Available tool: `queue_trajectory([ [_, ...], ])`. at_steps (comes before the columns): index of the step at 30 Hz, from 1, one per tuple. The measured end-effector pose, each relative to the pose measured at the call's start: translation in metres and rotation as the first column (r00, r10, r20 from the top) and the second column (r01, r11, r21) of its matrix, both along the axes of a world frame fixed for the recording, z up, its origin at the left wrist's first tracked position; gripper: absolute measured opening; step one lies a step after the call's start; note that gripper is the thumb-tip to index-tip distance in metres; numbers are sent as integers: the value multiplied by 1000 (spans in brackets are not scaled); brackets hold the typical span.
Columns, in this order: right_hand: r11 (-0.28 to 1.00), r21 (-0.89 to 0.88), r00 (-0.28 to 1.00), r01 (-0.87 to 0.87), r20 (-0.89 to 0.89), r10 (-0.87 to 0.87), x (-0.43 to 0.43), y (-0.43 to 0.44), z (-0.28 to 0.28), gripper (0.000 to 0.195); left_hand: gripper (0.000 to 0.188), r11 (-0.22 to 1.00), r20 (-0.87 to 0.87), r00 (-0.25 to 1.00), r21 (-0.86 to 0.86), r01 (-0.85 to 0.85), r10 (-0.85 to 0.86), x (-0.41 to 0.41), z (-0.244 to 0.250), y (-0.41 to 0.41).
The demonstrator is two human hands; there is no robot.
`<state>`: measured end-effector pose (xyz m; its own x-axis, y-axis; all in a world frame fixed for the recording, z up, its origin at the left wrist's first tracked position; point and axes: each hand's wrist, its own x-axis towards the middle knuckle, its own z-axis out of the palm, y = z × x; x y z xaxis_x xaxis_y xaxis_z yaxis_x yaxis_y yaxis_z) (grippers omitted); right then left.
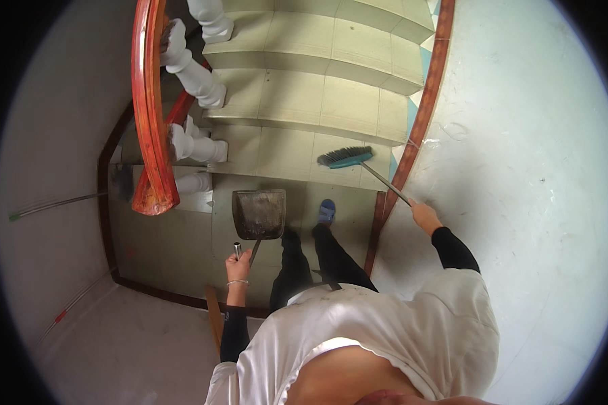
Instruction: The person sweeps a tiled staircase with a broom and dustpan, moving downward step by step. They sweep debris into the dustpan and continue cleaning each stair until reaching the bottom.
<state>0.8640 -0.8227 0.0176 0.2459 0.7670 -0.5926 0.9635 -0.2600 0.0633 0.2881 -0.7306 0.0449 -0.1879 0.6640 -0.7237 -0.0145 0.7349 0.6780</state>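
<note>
My left hand [238, 267] is closed around the handle of a dustpan [259, 213], whose dark, scuffed pan faces up over the landing. The metal end of that handle sticks up from my fist. Out to the right, my right hand [425, 217] grips the metal handle of a broom [345, 157]. The broom's teal head with dark bristles is over the lowest visible stair tread [286, 154], near its right part. Whether the bristles touch the tile cannot be told.
Tiled stairs rise ahead, with a red wooden handrail [153, 111] and white balusters [197, 81] on the left. A white wall [527, 167] with red-brown skirting [425, 111] borders the right. Long thin poles [55, 205] lean at the left wall; a wooden strip [213, 314] is beside my left forearm.
</note>
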Motion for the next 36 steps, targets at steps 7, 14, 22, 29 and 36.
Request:
queue_trajectory([
  [7, 993, 34, 992, 117, -61, -115, 16, 8, 14, 34, 38, 987, -63, 986, -64, 148, -152, 52, -1, 16],
  [14, 949, 112, 944, 296, -186, -272, 21, -100, -30, 35, 38, 969, -75, 968, -81, 235, -241, 90, -8, 18],
  [22, 909, 171, 923, 380, -140, -359, 37, -91, -54, 31, 37, 892, -174, 875, -81, 445, -452, 148, -31, 14],
  [29, 708, -99, 618, 699, -413, -668, -141, -149, -91, 38, 36, 887, -38, 890, -114, 448, -455, 184, -39, 13],
  [36, 708, -348, 457, 615, -574, -680, -189, -153, 36, 33, 35, 891, -40, 892, -84, 446, -451, 177, -61, 3],
])
